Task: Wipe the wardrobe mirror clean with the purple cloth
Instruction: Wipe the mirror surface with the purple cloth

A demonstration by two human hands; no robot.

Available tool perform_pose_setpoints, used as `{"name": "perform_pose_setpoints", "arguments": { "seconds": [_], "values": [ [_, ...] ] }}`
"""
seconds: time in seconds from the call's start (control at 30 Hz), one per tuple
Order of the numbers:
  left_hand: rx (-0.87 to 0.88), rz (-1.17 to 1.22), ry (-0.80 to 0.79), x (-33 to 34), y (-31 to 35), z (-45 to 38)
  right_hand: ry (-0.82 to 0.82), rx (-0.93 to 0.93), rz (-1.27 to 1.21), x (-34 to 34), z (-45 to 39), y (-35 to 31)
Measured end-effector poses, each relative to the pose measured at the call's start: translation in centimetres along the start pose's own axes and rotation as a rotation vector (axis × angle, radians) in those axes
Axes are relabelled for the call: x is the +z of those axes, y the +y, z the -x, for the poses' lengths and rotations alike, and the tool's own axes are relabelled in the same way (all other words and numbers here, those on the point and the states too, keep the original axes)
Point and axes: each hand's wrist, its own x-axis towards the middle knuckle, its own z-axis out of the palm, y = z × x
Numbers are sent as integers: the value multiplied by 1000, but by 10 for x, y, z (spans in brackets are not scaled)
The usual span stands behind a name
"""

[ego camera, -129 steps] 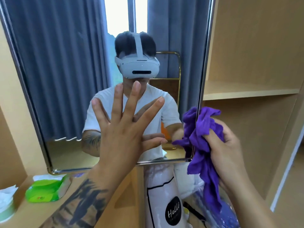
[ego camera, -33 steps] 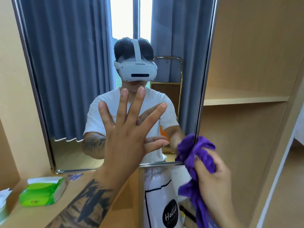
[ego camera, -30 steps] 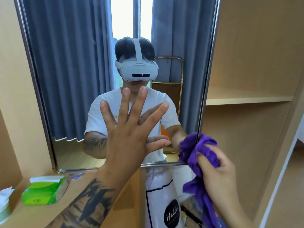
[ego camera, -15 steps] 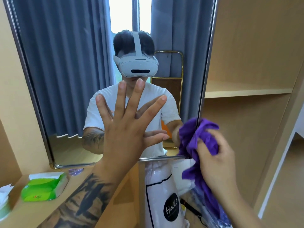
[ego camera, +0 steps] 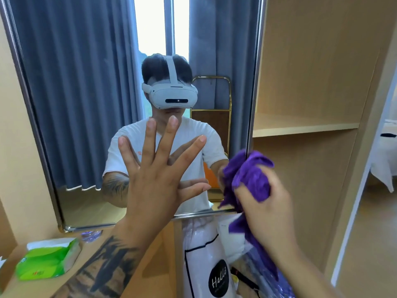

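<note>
The wardrobe mirror [ego camera: 86, 100] fills the left and middle of the head view, framed in metal. My left hand [ego camera: 159, 181] presses flat against its lower middle with fingers spread. My right hand [ego camera: 266, 207] grips the bunched purple cloth [ego camera: 249, 175] against the mirror's lower right edge. A tail of the cloth hangs down below my hand. The glass reflects a person with a white headset, grey curtains and a window.
A green tissue pack [ego camera: 47, 259] lies on the wooden ledge [ego camera: 137, 274] under the mirror. A white bag [ego camera: 206, 265] marked Hello stands below the mirror. Open wardrobe shelves [ego camera: 300, 125] are to the right.
My right hand with the cloth has rubbed up and down along the mirror's lower right edge. My left hand has stayed pressed on the glass. The camera has shifted slightly.
</note>
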Motion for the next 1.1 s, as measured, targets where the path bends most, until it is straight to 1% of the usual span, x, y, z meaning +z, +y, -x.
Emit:
{"name": "perform_pose_setpoints", "arguments": {
  "seconds": [0.1,0.13,0.2,0.33,0.4,0.5,0.6,0.67,0.77,0.83,0.93,1.03,1.1],
  "values": [
    [0,11,0,-1,0,0,3,-88,-128,2,-28,-40],
    [1,16,-2,-2,0,0,-4,-92,-172,1,-36,-47],
    [-1,35,-5,-3,-1,-1,-18,-76,-219,1,-39,-46],
    [-2,54,-6,-5,-2,-1,-10,43,-195,-4,-10,-15],
    [6,61,-2,-6,-2,-1,-21,71,-200,-4,-8,-10],
    [4,78,3,-5,-3,-1,15,-6,-239,-2,-35,-32],
    [3,110,8,-5,-4,0,16,-62,-314,-2,-61,-57],
    [0,135,0,-6,-4,-1,-6,-27,-334,-3,-61,-53],
    [-26,180,-21,-9,-2,-1,-11,29,-264,-8,-40,-22],
    [-43,197,-32,-12,-2,-1,-52,73,-235,-10,-29,-10],
    [-55,226,-38,-13,-2,1,-60,59,-276,-10,-40,-24],
    [-67,248,-42,-17,-1,1,-83,55,-403,-8,-63,-50],
    [-87,241,-54,-21,2,-1,-93,56,-417,-9,-67,-54]
  ]
}}
